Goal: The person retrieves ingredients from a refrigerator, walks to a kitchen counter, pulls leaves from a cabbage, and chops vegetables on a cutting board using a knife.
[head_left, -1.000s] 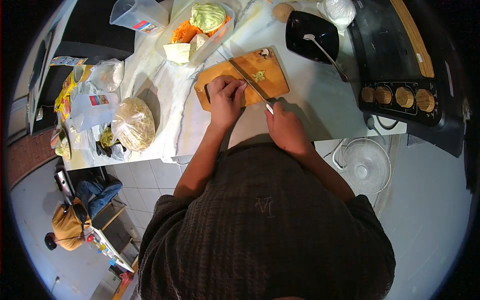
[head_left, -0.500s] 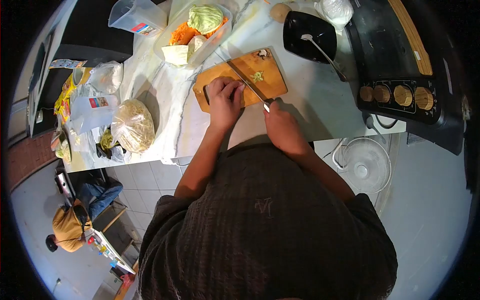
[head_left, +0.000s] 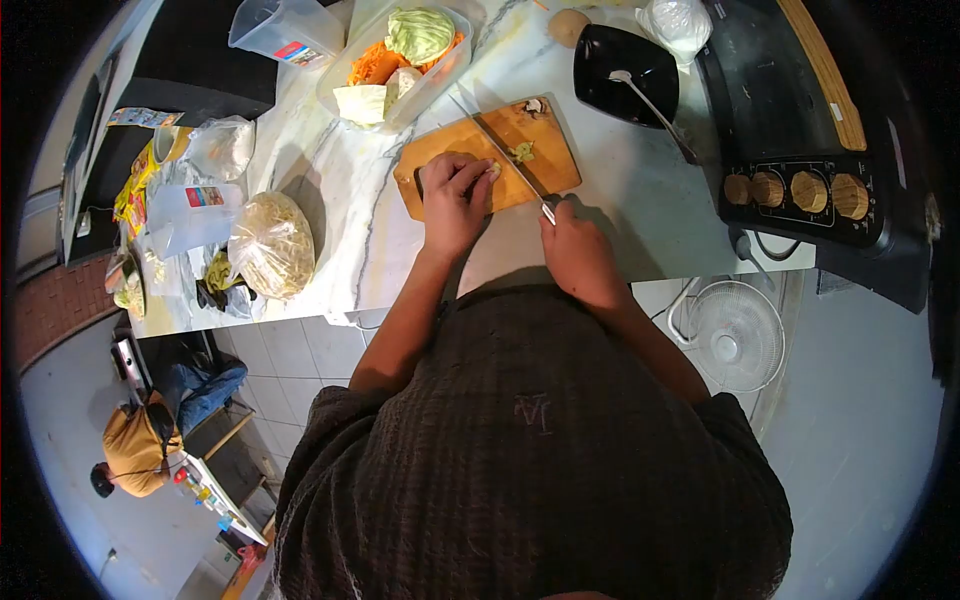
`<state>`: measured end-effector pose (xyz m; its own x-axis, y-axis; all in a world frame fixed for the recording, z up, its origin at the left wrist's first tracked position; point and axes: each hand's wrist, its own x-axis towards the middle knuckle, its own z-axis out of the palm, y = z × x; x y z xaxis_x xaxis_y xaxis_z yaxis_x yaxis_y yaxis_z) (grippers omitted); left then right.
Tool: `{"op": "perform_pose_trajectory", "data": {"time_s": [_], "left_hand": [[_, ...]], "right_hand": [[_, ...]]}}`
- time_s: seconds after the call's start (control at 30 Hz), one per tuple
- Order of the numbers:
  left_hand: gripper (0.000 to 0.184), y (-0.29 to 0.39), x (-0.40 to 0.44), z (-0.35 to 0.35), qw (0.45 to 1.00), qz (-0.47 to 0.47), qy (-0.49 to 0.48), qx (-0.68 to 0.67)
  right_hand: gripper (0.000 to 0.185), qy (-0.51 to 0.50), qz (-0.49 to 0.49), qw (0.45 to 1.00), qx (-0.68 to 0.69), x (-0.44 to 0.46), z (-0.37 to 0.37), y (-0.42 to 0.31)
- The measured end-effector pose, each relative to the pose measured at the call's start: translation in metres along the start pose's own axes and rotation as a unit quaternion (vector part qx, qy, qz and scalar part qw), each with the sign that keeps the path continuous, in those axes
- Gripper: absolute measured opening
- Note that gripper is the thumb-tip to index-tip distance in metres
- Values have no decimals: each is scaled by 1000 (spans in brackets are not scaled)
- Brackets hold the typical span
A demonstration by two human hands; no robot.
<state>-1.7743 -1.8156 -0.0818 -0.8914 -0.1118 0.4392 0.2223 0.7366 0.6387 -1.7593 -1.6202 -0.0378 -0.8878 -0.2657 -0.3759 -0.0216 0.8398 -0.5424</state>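
Observation:
My right hand (head_left: 577, 250) is closed around the white handle of a kitchen knife (head_left: 502, 148), whose long blade lies slantwise over a wooden cutting board (head_left: 557, 170). To the left of the blade, my left hand (head_left: 455, 205) pinches a small pale piece (head_left: 494, 170) against the board; its kind is too small to make out. A little pile of chopped yellow-green bits (head_left: 522, 152) sits just right of the blade. Near the board's far right corner rests a dark and whitish scrap (head_left: 534, 107).
Behind the board stands a plastic container (head_left: 456, 80) with cabbage (head_left: 418, 36) and shredded carrot (head_left: 376, 66). A black bowl (head_left: 610, 97) with a spoon is at back right, beside an oven (head_left: 800, 195). Left are a bag of noodle-like strands (head_left: 272, 248) and a clear pitcher (head_left: 190, 225). Another person (head_left: 143, 448) sits behind.
The whole view has shifted slightly, moving the counter items a little rightward. The knife has tilted a bit, and the pale piece at my left fingertips shows more plainly.

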Motion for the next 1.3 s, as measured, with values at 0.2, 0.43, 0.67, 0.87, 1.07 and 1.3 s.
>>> {"op": "perform_pose_trajectory", "data": {"time_s": [0.2,0.43,0.67,0.87,1.07,1.3], "left_hand": [[18,4,0,-4,1000,-22,2,-21],[14,-2,-3,-1,1000,-14,-3,10],[10,0,-2,-1,1000,-19,1,8],[10,1,-2,0,1000,-24,1,7],[9,0,-2,1,1000,-21,7,6],[8,4,0,2,1000,-13,17,18]], "right_hand": [[32,9,-12,1000,8,-3,0,-2],[30,45,-31,997,46,-7,4,-5],[30,9,-33,998,50,-5,1,-8],[31,-19,-22,999,21,-3,1,-10],[30,-30,-11,999,15,2,4,-11],[29,-22,-8,1000,7,3,3,-10]]}}
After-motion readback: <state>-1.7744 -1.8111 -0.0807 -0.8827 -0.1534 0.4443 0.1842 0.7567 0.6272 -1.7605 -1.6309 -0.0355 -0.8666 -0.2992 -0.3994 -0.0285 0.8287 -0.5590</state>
